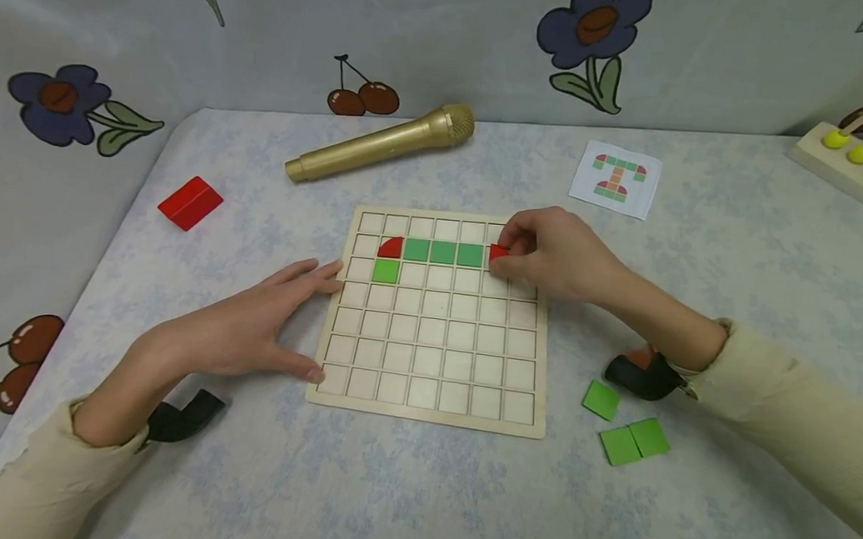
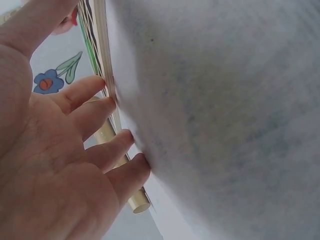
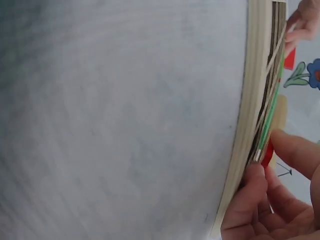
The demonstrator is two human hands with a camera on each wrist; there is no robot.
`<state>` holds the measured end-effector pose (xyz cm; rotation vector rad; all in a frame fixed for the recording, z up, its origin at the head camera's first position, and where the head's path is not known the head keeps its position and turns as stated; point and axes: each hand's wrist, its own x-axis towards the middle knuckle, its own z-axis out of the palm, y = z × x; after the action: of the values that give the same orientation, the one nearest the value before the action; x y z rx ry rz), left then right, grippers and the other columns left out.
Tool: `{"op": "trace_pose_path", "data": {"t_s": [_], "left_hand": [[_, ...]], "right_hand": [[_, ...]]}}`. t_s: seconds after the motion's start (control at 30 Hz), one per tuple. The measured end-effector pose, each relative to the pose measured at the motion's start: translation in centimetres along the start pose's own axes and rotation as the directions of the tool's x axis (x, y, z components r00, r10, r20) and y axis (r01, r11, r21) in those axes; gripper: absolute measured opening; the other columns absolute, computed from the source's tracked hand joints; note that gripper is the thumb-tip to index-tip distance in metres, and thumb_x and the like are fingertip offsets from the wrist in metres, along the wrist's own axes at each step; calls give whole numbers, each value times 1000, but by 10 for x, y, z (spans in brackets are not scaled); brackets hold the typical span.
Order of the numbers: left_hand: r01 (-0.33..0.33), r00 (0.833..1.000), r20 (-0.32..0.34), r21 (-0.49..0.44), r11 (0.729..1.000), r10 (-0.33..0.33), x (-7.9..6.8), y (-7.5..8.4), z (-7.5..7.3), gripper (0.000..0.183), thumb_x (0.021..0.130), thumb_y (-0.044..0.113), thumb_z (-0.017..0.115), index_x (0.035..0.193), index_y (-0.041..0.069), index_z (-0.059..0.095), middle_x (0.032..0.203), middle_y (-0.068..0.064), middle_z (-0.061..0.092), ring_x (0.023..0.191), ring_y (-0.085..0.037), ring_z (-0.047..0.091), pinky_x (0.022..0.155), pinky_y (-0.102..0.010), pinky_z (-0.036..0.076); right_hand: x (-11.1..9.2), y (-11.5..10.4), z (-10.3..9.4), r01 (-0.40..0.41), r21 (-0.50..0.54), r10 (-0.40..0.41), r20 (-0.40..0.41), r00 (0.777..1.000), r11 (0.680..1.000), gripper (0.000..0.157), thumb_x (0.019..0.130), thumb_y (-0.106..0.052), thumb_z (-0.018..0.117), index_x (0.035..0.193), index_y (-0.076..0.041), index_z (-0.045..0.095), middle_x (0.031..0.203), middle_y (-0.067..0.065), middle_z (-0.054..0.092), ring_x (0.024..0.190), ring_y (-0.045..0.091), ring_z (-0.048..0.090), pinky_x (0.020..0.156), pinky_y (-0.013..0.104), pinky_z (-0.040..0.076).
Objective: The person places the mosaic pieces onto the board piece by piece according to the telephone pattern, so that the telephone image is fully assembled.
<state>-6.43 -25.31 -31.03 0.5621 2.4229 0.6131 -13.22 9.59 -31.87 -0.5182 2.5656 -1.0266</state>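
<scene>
A wooden grid board (image 1: 424, 417) lies mid-table. In its second row are a red rounded-corner tile (image 1: 391, 247) and three green square tiles (image 1: 443, 253), with a lighter green tile (image 1: 385, 271) below the red one. My right hand (image 1: 563, 258) pinches another red tile (image 1: 498, 253) between thumb and fingers, at the row's right end; the right wrist view shows this red tile (image 3: 268, 152) at the board's surface. Fingers spread, my left hand (image 1: 240, 323) touches the board's left edge with fingertips and thumb. From the left wrist view, the fingertips of this hand (image 2: 55, 165) meet the edge.
A gold microphone (image 1: 380, 145) lies behind the board, and a printed pattern card (image 1: 582, 184) sits at back right. Red tiles (image 1: 191, 202) lie at left. Several green tiles (image 1: 619, 445) lie at right, near a partly hidden orange tile (image 1: 639, 357). A wooden bead stand (image 1: 851, 178) occupies the far right.
</scene>
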Motion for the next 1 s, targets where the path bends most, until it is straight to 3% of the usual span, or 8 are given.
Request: {"op": "trace_pose_path", "data": {"t_s": [0.33, 0.77, 1.0], "left_hand": [[-3, 1000, -5, 7, 1000, 3, 0, 0, 0, 99, 74, 35, 88, 153, 13, 33, 163, -3, 14, 149, -32, 6, 110, -56, 27], [1, 1000, -4, 1, 1000, -1, 0, 0, -1, 100, 73, 35, 88, 153, 14, 32, 163, -3, 15, 149, -31, 5, 110, -57, 27], [-5, 1000, -3, -5, 1000, 5, -1, 0, 0, 100, 73, 38, 88, 153, 12, 33, 163, -4, 15, 148, -32, 6, 110, -57, 26]], "right_hand": [[3, -2, 3, -31, -41, 31, 5, 999, 999, 18, 88, -17, 74, 97, -3, 67, 73, 7, 55, 67, 22, 49, 64, 35, 38], [0, -2, 1, 10, 15, -10, 58, 998, 1000, 22, 88, -13, 73, 106, 0, 69, 72, 7, 55, 66, 19, 48, 64, 34, 38], [-19, -3, -8, 21, 19, -22, 64, 998, 1000, 37, 88, -14, 73, 120, 1, 62, 92, 9, 60, 85, 22, 54, 75, 36, 44]]}}
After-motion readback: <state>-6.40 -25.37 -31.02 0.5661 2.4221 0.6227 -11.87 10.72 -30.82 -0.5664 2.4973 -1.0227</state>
